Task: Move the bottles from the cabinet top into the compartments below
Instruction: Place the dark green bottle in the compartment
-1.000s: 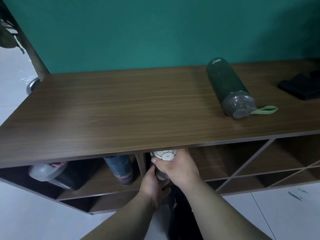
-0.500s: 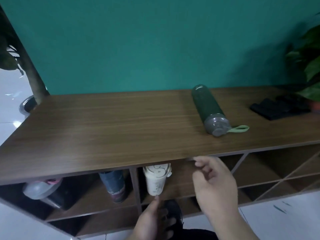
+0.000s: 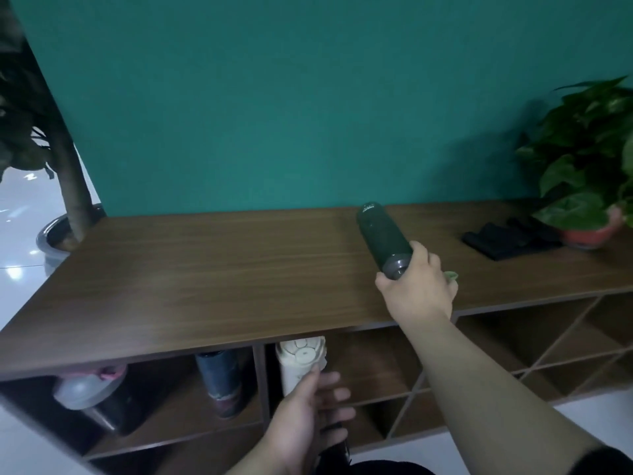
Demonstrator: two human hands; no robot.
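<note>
A dark green bottle [image 3: 383, 233] with a grey cap lies on its side on the wooden cabinet top [image 3: 212, 269], and my right hand [image 3: 419, 286] is closed around its cap end. Its light green strap [image 3: 451, 276] peeks out behind my fingers. In the compartments below, a cream bottle [image 3: 297, 363] stands upright, a blue bottle [image 3: 219, 378] stands left of the divider, and a clear-lidded dark bottle [image 3: 87, 394] lies at the far left. My left hand [image 3: 310, 416] hovers open just in front of the cream bottle, holding nothing.
A black folded cloth [image 3: 503, 236] and a potted plant [image 3: 589, 156] sit on the right end of the top. A tree trunk in a pot [image 3: 70, 186] stands beyond the left end. Diagonal-walled compartments [image 3: 534, 341] lie at the right.
Both hands let go of the cream bottle, left standing in its compartment. My right hand rose to the cabinet top and took hold of the green bottle's cap end; my left hand opened.
</note>
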